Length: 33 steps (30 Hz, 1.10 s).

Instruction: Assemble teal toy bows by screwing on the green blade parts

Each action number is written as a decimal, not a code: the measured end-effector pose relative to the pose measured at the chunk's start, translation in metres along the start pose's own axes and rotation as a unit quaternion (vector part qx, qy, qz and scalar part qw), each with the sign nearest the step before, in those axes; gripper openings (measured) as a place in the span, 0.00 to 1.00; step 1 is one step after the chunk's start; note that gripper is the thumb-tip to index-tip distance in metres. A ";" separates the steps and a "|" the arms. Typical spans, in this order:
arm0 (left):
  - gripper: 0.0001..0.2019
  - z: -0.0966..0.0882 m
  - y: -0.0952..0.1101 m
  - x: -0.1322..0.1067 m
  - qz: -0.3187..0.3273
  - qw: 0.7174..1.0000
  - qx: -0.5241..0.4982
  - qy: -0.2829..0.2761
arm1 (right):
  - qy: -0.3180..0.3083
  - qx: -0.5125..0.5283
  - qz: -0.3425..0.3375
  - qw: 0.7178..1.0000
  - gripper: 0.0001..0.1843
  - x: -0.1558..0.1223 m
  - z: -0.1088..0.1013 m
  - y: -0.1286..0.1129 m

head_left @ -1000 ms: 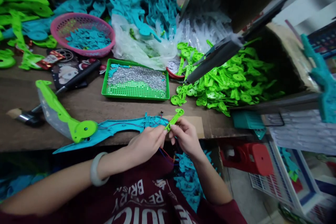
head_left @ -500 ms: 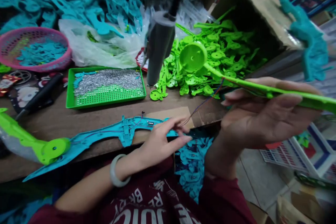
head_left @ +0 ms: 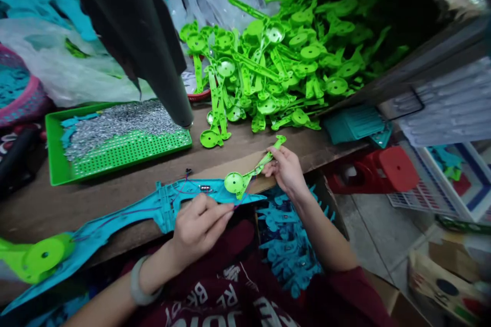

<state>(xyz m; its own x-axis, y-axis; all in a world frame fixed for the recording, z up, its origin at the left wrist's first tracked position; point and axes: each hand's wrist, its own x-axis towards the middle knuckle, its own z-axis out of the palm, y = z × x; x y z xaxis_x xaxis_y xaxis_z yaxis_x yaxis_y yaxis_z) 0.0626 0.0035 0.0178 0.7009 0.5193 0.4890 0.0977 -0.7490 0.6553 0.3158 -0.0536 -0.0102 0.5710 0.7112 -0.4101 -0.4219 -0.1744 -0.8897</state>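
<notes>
**Two hands work a green plastic part and a wire above a long blue piece**

The right hand has thumb and fingers closed on the narrow arm of a bright green part, holding it at a slant over the right end of a blue piece. The left hand has its fingertips pinched together on a thin wire that runs up toward the green part.

The blue piece lies along the front edge of a brown table, partly overhanging it. Behind it, a bare strip of tabletop separates it from a green tray of small metal bits and a large heap of green parts. A dark grey tool looms over the tray's right end. Below the front edge sit more blue parts.

The green part has a round cup at one end and a slim, hooked arm; the blue piece is long, curved and ribbed, with a wire along it and a small metal component near the left hand.
</notes>
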 end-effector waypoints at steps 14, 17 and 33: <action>0.04 0.005 0.001 0.015 -0.114 0.981 -0.124 -0.098 | -0.082 -0.036 0.071 0.993 0.22 0.007 -0.006 -0.014; 0.12 0.004 0.005 0.009 -0.074 0.988 0.013 -0.137 | -0.087 -0.038 0.074 0.993 0.22 0.007 -0.006 -0.014; 0.12 -0.008 -0.014 -0.011 0.042 0.977 0.185 -0.100 | -0.128 -0.035 0.074 0.988 0.26 0.003 0.013 -0.008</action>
<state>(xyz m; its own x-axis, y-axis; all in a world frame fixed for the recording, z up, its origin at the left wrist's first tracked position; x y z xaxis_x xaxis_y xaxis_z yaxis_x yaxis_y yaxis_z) 0.0476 0.0113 0.0079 0.8373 0.3871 0.3861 0.2567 -0.9018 0.3476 0.3118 -0.0410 -0.0019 0.3056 0.8215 -0.4814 -0.4332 -0.3303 -0.8386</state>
